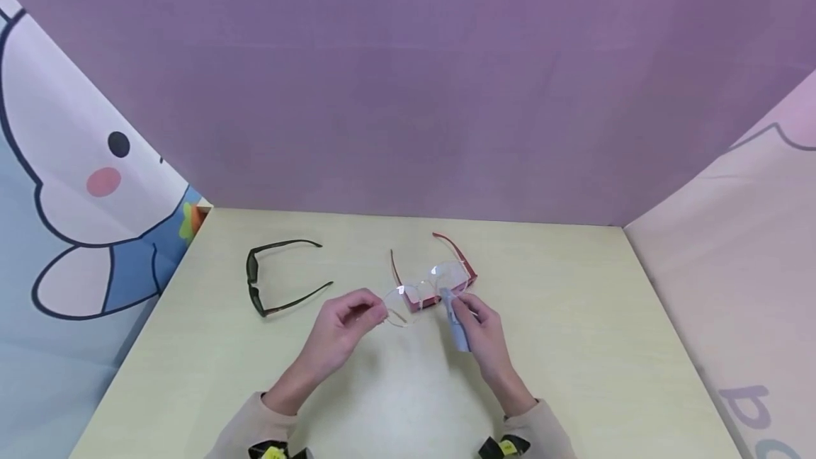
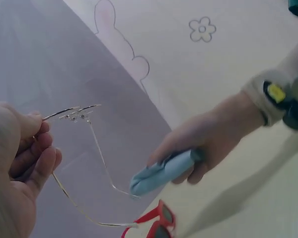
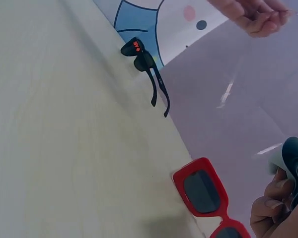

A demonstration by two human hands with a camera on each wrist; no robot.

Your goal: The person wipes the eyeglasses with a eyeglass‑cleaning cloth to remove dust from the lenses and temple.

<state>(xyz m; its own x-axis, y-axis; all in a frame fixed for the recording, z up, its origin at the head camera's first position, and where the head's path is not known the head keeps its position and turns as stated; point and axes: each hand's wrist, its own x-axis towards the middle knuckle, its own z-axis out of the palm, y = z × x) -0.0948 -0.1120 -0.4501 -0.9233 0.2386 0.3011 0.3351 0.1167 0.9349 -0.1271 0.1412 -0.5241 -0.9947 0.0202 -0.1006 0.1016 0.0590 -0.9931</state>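
Clear eyeglasses (image 1: 426, 289) with a thin gold frame are held up above the table, their temples unfolded. My left hand (image 1: 347, 321) pinches them at one side between thumb and fingers; the left wrist view shows the thin temples (image 2: 72, 198) reaching away from that hand. A folded light-blue cloth (image 1: 455, 324) is gripped in my right hand (image 1: 487, 338), close beside the far lens. In the left wrist view the cloth (image 2: 164, 173) sits near a temple tip; whether they touch I cannot tell. From the right wrist, the cloth (image 3: 295, 166) shows doubled over between the fingers.
Red sunglasses (image 1: 470, 271) lie on the table behind the held eyeglasses, partly seen through their lenses. Black sunglasses (image 1: 253, 275) rest at the left with temples spread. A purple panel (image 1: 408, 91) stands along the table's back edge, with printed cloth walls on both sides.
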